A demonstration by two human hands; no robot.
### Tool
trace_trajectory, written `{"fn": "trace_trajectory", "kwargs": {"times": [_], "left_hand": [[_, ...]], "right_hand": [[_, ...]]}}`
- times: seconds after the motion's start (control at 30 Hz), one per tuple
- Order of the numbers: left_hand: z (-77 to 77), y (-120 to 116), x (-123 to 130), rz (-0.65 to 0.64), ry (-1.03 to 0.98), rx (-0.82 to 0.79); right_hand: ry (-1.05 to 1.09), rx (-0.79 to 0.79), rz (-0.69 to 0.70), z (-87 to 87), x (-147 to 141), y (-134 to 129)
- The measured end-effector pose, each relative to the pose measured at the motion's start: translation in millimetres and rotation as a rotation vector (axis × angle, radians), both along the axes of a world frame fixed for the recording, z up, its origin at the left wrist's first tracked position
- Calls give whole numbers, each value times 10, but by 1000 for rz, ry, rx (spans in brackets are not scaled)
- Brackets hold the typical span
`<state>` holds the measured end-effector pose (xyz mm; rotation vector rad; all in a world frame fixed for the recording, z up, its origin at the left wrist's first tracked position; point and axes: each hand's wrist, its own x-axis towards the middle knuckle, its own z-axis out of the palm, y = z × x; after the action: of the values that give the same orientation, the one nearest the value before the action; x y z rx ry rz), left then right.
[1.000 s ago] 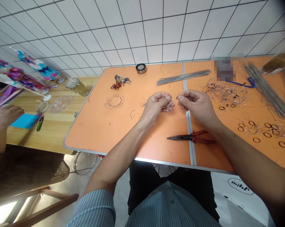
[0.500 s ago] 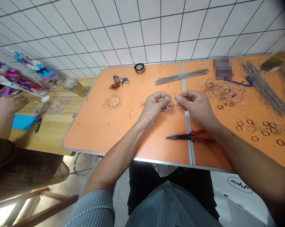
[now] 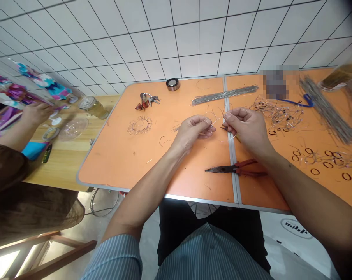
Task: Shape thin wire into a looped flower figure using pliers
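Okay, on my feed the pliers lie nearest on the orange surface. Just beyond the pliers, the left hand and right hand hold a thin bent wire between them, fingers pinching it from each side. Farther beyond the pliers sit straight wire rods, with a wire flower off to their left.

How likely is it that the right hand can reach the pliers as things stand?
Likely: the pliers lie just below the right hand, nothing between, though its fingers pinch wire.
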<state>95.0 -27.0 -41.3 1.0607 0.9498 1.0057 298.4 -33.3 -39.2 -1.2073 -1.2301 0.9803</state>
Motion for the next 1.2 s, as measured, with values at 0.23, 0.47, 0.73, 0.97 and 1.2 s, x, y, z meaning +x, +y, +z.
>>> {"fn": "trace_trajectory", "kwargs": {"times": [0.23, 0.47, 0.73, 0.97, 1.2], "left_hand": [[-27, 8, 6, 44, -6, 23], [-24, 8, 1, 27, -29, 25], [-22, 10, 0, 11, -21, 12], [-27, 25, -7, 71, -22, 25], [56, 11, -46, -5, 12, 4]], "right_hand": [[-34, 16, 20, 2, 0, -35], [-9, 9, 5, -3, 24, 1], [89, -3, -14, -3, 9, 8], [42, -24, -4, -5, 13, 14], [-40, -36, 66, 44, -9, -25]]}}
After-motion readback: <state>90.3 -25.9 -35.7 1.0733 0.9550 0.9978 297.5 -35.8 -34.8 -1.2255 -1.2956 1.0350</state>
